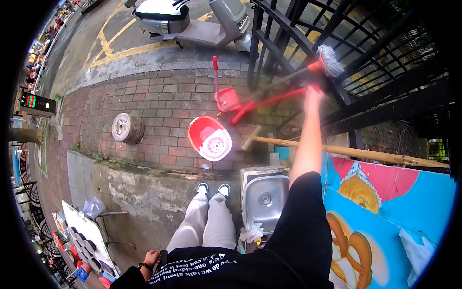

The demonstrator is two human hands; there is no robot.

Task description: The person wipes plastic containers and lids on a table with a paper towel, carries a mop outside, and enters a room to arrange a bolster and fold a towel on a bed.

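Stretched far forward, my right hand is closed around the upper end of a red broom handle, blurred by motion. The red broom head points down to the left, near the pavement. Just above that hand, a mop leans head-up on the black fence. Left of the broom head stands a red dustpan with an upright handle. Closer to me is a red and white mop bucket with a spinning basket. My left hand is at my waist, fingers curled; whatever they hold is hidden.
A metal sink stands right of my feet. A bamboo pole crosses above a painted blue wall. A round stone block sits on the bricks. Beyond are a parked scooter and black fence. A white folding table stands left.
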